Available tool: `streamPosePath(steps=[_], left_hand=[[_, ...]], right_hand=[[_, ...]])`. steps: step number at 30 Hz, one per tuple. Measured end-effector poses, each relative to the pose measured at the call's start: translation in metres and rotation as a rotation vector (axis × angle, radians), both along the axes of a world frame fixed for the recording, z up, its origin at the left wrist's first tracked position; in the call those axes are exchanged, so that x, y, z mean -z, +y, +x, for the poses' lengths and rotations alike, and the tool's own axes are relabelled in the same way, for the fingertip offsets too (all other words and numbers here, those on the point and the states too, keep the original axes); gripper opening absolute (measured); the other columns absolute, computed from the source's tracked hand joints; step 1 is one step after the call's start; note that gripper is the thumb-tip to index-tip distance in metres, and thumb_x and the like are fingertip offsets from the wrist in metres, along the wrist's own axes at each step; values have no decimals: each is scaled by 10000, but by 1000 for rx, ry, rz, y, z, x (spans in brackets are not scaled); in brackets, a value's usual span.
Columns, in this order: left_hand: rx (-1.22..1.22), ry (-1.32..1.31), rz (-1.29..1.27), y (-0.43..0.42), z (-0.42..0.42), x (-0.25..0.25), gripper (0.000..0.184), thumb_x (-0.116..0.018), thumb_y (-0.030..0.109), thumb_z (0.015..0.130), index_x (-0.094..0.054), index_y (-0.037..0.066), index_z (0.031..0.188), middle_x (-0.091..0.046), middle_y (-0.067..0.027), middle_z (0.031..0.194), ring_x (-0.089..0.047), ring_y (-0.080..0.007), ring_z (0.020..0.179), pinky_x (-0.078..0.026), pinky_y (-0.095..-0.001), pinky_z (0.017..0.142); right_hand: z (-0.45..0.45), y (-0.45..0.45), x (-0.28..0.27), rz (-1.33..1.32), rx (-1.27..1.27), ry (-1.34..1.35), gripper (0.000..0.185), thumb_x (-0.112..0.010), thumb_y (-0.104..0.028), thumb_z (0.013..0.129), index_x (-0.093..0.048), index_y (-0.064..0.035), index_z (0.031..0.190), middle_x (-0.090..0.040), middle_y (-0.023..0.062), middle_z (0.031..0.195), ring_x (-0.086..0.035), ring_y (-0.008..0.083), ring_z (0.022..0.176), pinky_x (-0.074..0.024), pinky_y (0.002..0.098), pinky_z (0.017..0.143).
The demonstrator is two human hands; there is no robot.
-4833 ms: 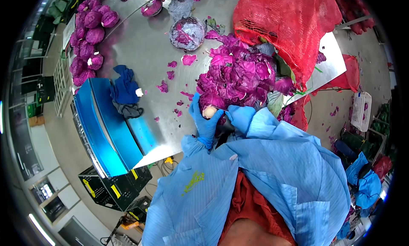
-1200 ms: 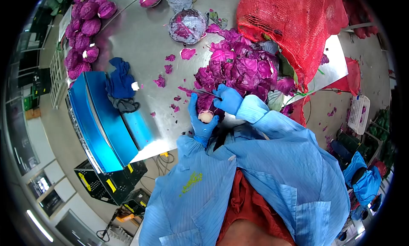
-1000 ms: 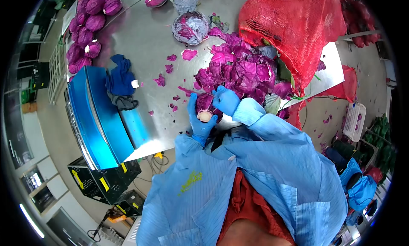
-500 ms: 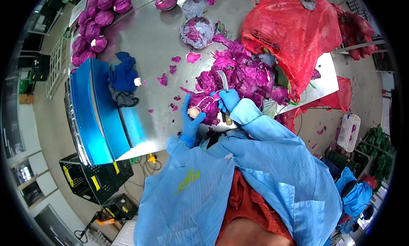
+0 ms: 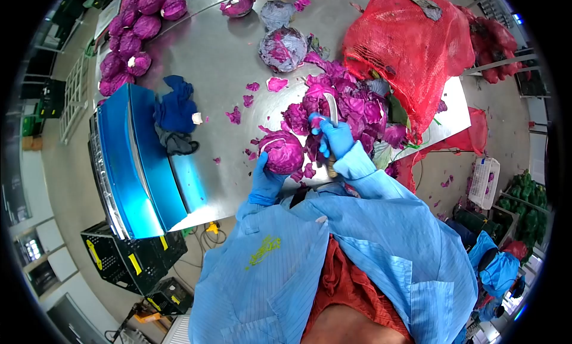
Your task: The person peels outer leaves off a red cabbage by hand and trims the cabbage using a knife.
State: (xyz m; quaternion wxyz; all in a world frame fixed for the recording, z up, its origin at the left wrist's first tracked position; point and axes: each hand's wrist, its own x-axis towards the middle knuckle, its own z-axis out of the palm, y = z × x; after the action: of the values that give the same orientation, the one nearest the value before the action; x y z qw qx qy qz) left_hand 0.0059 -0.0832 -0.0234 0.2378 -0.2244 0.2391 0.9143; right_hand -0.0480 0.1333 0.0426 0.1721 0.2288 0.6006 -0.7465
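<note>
My left hand (image 5: 266,182), in a blue glove, is closed round the lower left side of a red cabbage (image 5: 282,152) just above the metal table. To its right, my gloved right hand (image 5: 337,139) grips a knife (image 5: 332,110), its curved blade pointing away from me. A small purple bit shows at the fingers of that hand. The knife is apart from the cabbage. Beneath and beyond the right hand lies a heap of loose purple cabbage leaves (image 5: 363,109). A whole cabbage with greyish outer leaves (image 5: 283,49) sits farther back.
A red mesh sack (image 5: 405,40) stands at the right behind the leaf heap. Several trimmed cabbages (image 5: 146,26) are piled at the far left. Nearer are a blue box (image 5: 140,165) and a dark blue cloth (image 5: 174,103). Black crates (image 5: 128,257) stand on the floor.
The cabbage has turned in my left hand, so its pale stem end no longer shows. My right hand with the knife has moved right, away from the cabbage.
</note>
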Motion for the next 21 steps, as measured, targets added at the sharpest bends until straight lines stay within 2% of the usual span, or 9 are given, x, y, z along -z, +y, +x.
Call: streamPosePath(steps=[1,2,5,9,10,14,17,18,21], left_hand=[[7,14,34,-3,-3,-5,817,-664,502,801,-320,135,1445,-423,-139,1416,-446,-353,1289,-394,-567,1048],[30,25,68,-5,-5,-11,847,-658,536,790,-309,143,1454,-401,-132,1437,-415,-351,1315,-380,-585,1051],[60,66,163,-8,-14,-22,859,-663,545,779,-310,153,1457,-387,-132,1451,-406,-354,1321,-366,-590,1059],[88,80,237,-10,-20,-23,884,-687,533,762,-318,121,1452,-395,-133,1448,-410,-348,1320,-351,-578,1075],[89,87,239,-9,-22,-22,887,-691,528,760,-320,110,1449,-400,-133,1445,-411,-345,1319,-346,-569,1082],[107,190,173,-4,-23,-34,873,-697,497,769,-329,75,1438,-422,-136,1429,-419,-332,1314,-336,-527,1102],[131,249,-4,-2,-24,-45,844,-689,477,782,-337,74,1434,-423,-138,1428,-424,-327,1309,-330,-515,1108],[119,281,-141,1,-23,-51,805,-629,499,823,-336,68,1436,-429,-140,1424,-423,-320,1312,-342,-513,1100],[128,242,-188,5,-26,-71,788,-529,551,867,-313,65,1449,-393,-151,1449,-400,-348,1326,-345,-567,1081]], right_hand=[[0,-2,-6,138,48,-16,355,-532,-191,945,-589,-58,1269,-598,38,646,-490,111,404,-405,269,372],[0,5,-3,301,-55,-17,473,-584,-173,918,-496,-112,1379,-574,23,652,-481,106,407,-398,275,380],[2,3,-9,399,-57,-78,477,-598,-185,914,-501,-94,1372,-559,14,670,-472,101,406,-396,282,387],[13,-20,-25,202,4,-41,484,-627,-241,909,-517,-83,1352,-626,34,725,-484,106,390,-402,275,364],[14,-18,-15,106,-48,-70,475,-621,-310,916,-540,-61,1313,-648,43,749,-498,112,387,-400,280,339],[14,-16,9,-18,-246,-156,494,-598,-514,892,-647,-28,969,-584,85,525,-578,189,419,-414,312,337],[15,-9,10,-228,-188,-112,436,-546,-470,940,-638,-72,789,-540,49,497,-538,153,405,-416,273,357],[15,-5,4,-315,-192,-112,382,-560,-404,941,-665,-43,1013,-585,39,573,-531,120,430,-428,254,384],[16,1,-21,-458,-180,185,493,-634,-308,897,-539,-75,1322,-580,35,584,-514,104,466,-448,236,470]])
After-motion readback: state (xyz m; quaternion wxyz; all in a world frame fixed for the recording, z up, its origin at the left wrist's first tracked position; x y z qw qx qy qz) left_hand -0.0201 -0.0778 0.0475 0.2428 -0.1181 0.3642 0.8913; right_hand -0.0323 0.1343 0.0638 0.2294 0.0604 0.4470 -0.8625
